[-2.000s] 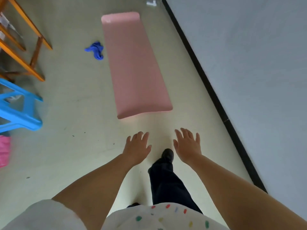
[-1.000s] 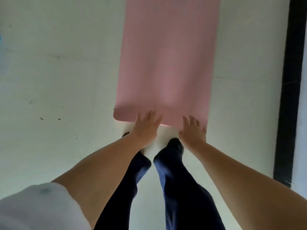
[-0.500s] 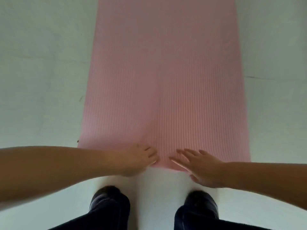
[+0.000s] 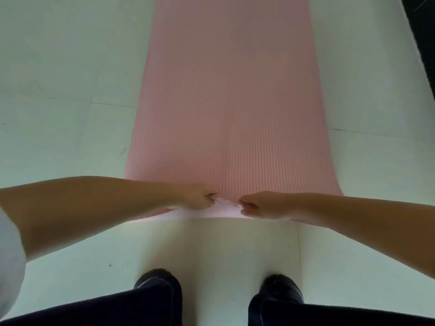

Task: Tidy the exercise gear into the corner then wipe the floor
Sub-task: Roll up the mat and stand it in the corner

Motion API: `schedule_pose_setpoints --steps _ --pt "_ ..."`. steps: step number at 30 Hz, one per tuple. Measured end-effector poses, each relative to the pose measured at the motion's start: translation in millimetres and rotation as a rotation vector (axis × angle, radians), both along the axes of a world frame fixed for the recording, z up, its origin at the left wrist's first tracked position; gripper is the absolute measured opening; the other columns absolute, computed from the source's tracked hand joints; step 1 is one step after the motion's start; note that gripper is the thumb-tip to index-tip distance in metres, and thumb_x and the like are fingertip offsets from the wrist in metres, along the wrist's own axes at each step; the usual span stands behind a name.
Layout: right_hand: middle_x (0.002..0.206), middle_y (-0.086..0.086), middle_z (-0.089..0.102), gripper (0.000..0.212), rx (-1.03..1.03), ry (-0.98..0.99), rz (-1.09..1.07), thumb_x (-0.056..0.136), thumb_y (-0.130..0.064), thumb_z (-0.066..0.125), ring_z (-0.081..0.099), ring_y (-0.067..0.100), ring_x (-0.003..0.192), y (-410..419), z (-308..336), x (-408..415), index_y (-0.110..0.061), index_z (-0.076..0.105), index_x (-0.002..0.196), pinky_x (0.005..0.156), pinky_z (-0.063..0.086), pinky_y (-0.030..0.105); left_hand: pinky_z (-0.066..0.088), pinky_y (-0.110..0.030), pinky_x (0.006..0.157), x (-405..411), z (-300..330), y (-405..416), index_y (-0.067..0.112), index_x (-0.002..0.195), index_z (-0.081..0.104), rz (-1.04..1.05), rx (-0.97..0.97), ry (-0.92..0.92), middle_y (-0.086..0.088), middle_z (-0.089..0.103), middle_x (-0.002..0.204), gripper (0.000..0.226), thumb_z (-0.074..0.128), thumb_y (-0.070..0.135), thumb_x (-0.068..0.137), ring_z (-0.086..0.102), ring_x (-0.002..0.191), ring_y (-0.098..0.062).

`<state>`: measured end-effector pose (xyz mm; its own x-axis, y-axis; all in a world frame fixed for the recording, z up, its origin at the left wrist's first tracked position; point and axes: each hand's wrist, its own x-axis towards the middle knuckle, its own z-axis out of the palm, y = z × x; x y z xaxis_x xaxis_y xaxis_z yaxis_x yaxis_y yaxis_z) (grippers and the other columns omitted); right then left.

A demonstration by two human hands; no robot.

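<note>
Pink mat [image 4: 226,102] lay flat on pale floor [image 4: 58,78], running from centre of frame up past top edge. Ribbed surface visible along its length. Near end lifted and curled at lower centre, pale underside showing between the two hands.

Left hand [image 4: 196,200] at centre of frame, fingers closed on the mat's near edge. Right hand [image 4: 254,204] just beside it to the right, fingers likewise closed, pinching the same edge. Hands close together, not touching. Both forearms bare, entering from left and right sides of frame. White sleeve [image 4: 9,267] at lower left edge.

Dark shoes [image 4: 156,281] at bottom centre, apart, toes short of the mat edge. Dark trouser legs [image 4: 117,309] along bottom edge. Black baseboard strip [image 4: 421,43] at upper right corner.
</note>
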<state>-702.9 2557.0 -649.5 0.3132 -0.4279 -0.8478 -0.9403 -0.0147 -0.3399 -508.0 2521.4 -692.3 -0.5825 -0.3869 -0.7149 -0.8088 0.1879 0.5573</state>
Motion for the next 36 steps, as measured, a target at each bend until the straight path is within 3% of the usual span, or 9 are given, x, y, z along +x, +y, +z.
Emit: schedule_pose_setpoints --steps 5,8,12,14,17,21,25,29,36 --pt "0.072 0.002 0.041 0.033 -0.147 0.097 -0.024 0.101 -0.025 0.037 0.044 0.018 0.083 -23 -21 -13 -0.016 0.037 0.069 0.059 0.028 0.029 0.041 -0.036 0.095 -14 1 -5 0.006 0.130 0.045 -0.208 -0.338 -0.094 -0.014 0.049 0.132 0.038 0.032 0.005 0.095 0.050 0.115 -0.028" --pt "0.092 0.012 0.057 0.031 -0.287 0.164 0.018 0.101 -0.038 0.037 0.053 0.026 0.089 -38 -39 -11 -0.013 0.050 0.087 0.065 0.032 0.029 0.024 -0.051 0.111 -19 -5 9 0.011 0.149 0.018 -0.407 -0.694 -0.238 -0.014 0.028 0.149 0.059 0.028 0.004 0.091 0.031 0.135 -0.030" --pt "0.112 0.013 0.062 0.039 -0.449 0.265 0.192 0.102 -0.041 0.030 0.058 0.031 0.105 -43 -52 -7 -0.010 0.050 0.115 0.080 0.041 0.034 -0.006 -0.063 0.111 -19 -13 36 0.002 0.150 -0.003 -0.485 -0.799 -0.212 -0.017 -0.003 0.159 0.062 0.028 0.025 0.101 0.002 0.147 -0.032" --pt "0.117 0.013 0.061 0.038 -0.462 0.255 0.174 0.102 -0.039 0.030 0.058 0.031 0.109 -44 -55 -10 -0.010 0.048 0.119 0.083 0.042 0.035 -0.010 -0.065 0.107 -12 -21 49 0.002 0.149 -0.006 -0.510 -0.795 -0.235 -0.017 -0.006 0.158 0.074 0.033 0.038 0.099 -0.001 0.146 -0.035" --pt "0.123 0.013 0.056 0.040 -0.454 0.230 0.161 0.102 -0.039 0.030 0.055 0.031 0.113 -42 -61 -18 -0.010 0.048 0.121 0.086 0.043 0.037 0.020 -0.066 0.107 -6 -27 42 0.013 0.150 0.021 -0.445 -0.810 -0.282 -0.015 0.029 0.153 0.083 0.061 0.042 0.084 0.030 0.139 -0.032" --pt "0.132 0.014 0.048 0.040 -0.714 0.141 0.338 0.096 -0.030 0.042 0.051 0.033 0.116 -36 -64 -29 -0.010 0.047 0.129 0.090 0.041 0.043 0.031 -0.049 0.104 -10 -34 8 0.022 0.151 0.008 -0.475 -0.678 -0.204 -0.010 0.029 0.147 0.068 0.040 0.009 0.093 0.034 0.130 -0.030" --pt "0.115 0.011 0.063 0.052 -0.847 -0.079 0.352 0.076 -0.043 0.053 0.064 0.030 0.094 -14 -54 -24 -0.010 0.061 0.116 0.073 0.053 0.039 0.037 -0.029 0.090 -16 -15 -42 0.020 0.141 0.036 -0.280 -0.280 -0.058 -0.006 0.049 0.133 0.044 0.044 0.018 0.098 0.049 0.111 -0.019" --pt "0.137 0.008 0.045 0.066 -0.657 0.045 0.199 0.086 -0.041 0.059 0.046 0.030 0.123 -16 -56 -24 -0.020 0.033 0.143 0.098 0.037 0.044 0.038 -0.031 0.098 -25 -8 -77 0.021 0.141 0.038 -0.287 -0.089 -0.200 -0.006 0.048 0.139 0.052 0.056 0.024 0.092 0.048 0.118 -0.022" --pt "0.116 0.011 0.055 0.049 -0.449 -0.025 0.121 0.091 -0.039 0.056 0.056 0.031 0.106 -48 -44 -32 -0.023 0.041 0.135 0.081 0.044 0.035 0.042 -0.034 0.097 -23 1 -75 0.018 0.132 0.045 -0.178 -0.187 -0.315 -0.005 0.052 0.132 0.058 0.065 0.042 0.084 0.051 0.118 -0.026"
